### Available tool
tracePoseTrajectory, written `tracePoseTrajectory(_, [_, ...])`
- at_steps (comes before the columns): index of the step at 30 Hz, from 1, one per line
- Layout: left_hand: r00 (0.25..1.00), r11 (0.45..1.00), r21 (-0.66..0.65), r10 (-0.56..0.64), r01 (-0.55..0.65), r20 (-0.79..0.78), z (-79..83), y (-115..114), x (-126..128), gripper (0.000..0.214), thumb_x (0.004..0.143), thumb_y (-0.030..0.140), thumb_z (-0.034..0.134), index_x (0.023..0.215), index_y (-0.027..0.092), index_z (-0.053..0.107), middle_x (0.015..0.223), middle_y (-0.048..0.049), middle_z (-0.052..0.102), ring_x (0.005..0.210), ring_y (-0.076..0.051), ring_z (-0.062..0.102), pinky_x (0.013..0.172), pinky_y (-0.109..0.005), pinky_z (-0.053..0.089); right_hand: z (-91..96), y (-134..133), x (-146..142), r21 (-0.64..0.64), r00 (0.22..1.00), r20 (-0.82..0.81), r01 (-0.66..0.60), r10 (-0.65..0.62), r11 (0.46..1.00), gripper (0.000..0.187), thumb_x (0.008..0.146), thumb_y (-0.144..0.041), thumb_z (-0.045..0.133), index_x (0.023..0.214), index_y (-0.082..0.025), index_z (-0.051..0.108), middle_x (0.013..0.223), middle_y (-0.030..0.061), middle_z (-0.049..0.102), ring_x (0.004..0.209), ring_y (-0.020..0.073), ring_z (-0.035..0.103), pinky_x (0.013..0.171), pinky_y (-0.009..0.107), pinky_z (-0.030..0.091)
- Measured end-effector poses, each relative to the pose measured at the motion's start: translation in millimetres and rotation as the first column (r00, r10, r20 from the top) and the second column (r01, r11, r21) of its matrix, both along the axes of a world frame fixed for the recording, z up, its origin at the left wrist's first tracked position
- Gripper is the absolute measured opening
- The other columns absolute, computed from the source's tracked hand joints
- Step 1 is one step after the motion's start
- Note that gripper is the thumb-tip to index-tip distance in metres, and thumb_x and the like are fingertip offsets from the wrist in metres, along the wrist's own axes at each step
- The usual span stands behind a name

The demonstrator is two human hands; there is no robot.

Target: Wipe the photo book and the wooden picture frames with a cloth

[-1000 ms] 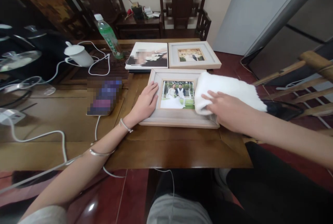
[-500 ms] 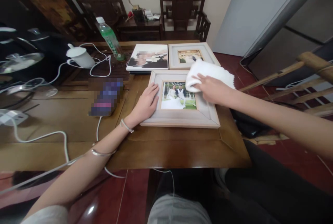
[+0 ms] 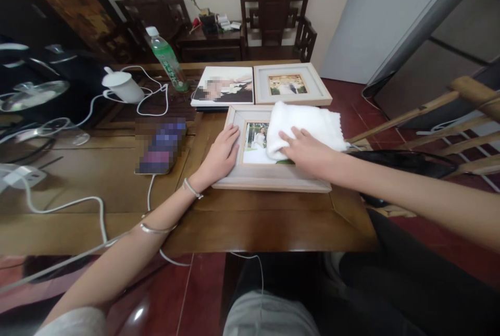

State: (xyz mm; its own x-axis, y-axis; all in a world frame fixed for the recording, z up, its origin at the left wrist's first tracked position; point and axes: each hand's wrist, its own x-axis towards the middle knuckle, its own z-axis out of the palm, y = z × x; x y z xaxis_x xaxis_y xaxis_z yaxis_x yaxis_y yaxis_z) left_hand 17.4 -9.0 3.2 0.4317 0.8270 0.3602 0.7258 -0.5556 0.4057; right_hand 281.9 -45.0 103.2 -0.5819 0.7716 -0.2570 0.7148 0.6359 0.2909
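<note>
Now further left, the right hand [image 3: 307, 149] lay over a white cloth [image 3: 318, 120] across the photo [image 3: 253, 143], grip unclear; the left hand [image 3: 223, 152] rested flat on the frame's [image 3: 269, 175] left edge, bare table [image 3: 269, 221] nearer.

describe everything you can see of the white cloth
The white cloth looks soft and fluffy, like towelling, with a ragged right edge. It seems folded over, with a rounded fold at its left end. It lies across the right part of the nearest picture frame, hiding much of the photo inside and reaching past the frame's right side. The right hand is on its near side, hiding the part beneath.
</note>
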Motion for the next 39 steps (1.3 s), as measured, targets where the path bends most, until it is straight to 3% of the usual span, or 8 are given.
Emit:
tracePoseTrajectory(6, [1.000,1.000,-0.004,-0.001,0.001,0.011,0.4,0,1,0.051,0.104,0.027,0.039,0.147,0.006,0.057,0.159,-0.0210,0.053,0.156,-0.034,0.040,0.131,-0.058,0.031,36.3,-72,-7,-0.315,0.972,-0.236,-0.081,0.004,0.946,0.046,0.081,0.002,0.055,0.117,-0.014,0.079,0.139,0.0198,0.069,0.113,0.0337,0.071,0.097,0.045,0.055])
tracePoseTrajectory(10, [1.000,1.000,-0.008,-0.002,0.002,0.016,0.0,0,0,0.051,0.104,0.027,0.040,0.148,0.009,0.057,0.159,-0.0193,0.053,0.156,-0.034,0.040,0.130,-0.059,0.031,28.3,-79,-15,-0.305,0.954,-0.298,-0.112,0.017,0.946,0.050,0.081,0.000,0.054,0.123,-0.013,0.076,0.150,0.0219,0.061,0.125,0.0407,0.066,0.098,0.050,0.055])
tracePoseTrajectory(13, [1.000,1.000,-0.014,-0.002,0.002,0.010,0.4,1,-1,0.051,0.104,0.029,0.040,0.149,0.013,0.056,0.160,-0.0168,0.054,0.155,-0.034,0.041,0.131,-0.059,0.031,6.8,-54,-15,-0.235,0.970,-0.243,-0.061,0.002,0.970,0.064,0.081,0.002,0.050,0.140,-0.015,0.068,0.162,0.0183,0.050,0.143,0.0434,0.052,0.108,0.055,0.051])
tracePoseTrajectory(18, [1.000,1.000,-0.029,-0.012,0.012,0.003,2.5,0,-1,0.051,0.105,0.029,0.038,0.150,0.011,0.056,0.160,-0.0182,0.052,0.156,-0.034,0.039,0.131,-0.059,0.031,-23.1,22,6,-0.060,0.936,-0.349,0.014,-0.034,0.998,0.085,0.077,0.005,0.044,0.158,-0.020,0.052,0.172,0.0109,0.036,0.158,0.0395,0.032,0.122,0.065,0.038])
tracePoseTrajectory(22, [1.000,1.000,-0.028,-0.014,0.014,0.003,2.4,0,-2,0.051,0.105,0.029,0.039,0.150,0.011,0.056,0.160,-0.0184,0.052,0.156,-0.034,0.039,0.131,-0.059,0.031,-24.7,67,12,0.051,0.945,-0.328,0.042,-0.023,0.998,0.081,0.079,0.005,0.044,0.158,-0.010,0.051,0.175,0.0167,0.026,0.160,0.0454,0.024,0.123,0.069,0.033])
tracePoseTrajectory(25, [1.000,1.000,-0.023,-0.016,0.016,-0.005,1.6,1,-3,0.051,0.105,0.029,0.039,0.150,0.012,0.055,0.161,-0.0175,0.052,0.156,-0.033,0.040,0.131,-0.059,0.030,-21.1,74,4,0.054,0.971,-0.237,0.031,-0.017,0.998,0.074,0.082,0.004,0.045,0.154,-0.007,0.055,0.175,0.0184,0.025,0.160,0.0491,0.018,0.124,0.072,0.026])
tracePoseTrajectory(32, [1.000,1.000,-0.012,-0.023,0.023,0.013,-0.2,2,-3,0.052,0.105,0.030,0.039,0.151,0.013,0.055,0.160,-0.0174,0.053,0.156,-0.034,0.040,0.131,-0.058,0.030,-1.0,9,-21,-0.162,0.981,-0.189,0.008,-0.039,0.987,0.073,0.081,0.005,0.050,0.149,-0.016,0.062,0.172,0.0167,0.034,0.156,0.0485,0.030,0.118,0.073,0.036])
tracePoseTrajectory(39, [0.999,1.000,-0.017,-0.008,0.009,0.034,0.1,1,-1,0.051,0.104,0.029,0.039,0.150,0.014,0.056,0.160,-0.0160,0.054,0.156,-0.033,0.039,0.131,-0.059,0.030,36.2,-62,-35,-0.416,0.966,-0.259,-0.101,-0.012,0.904,0.059,0.082,0.006,0.045,0.128,-0.015,0.075,0.165,0.0159,0.047,0.145,0.0431,0.051,0.108,0.059,0.052])
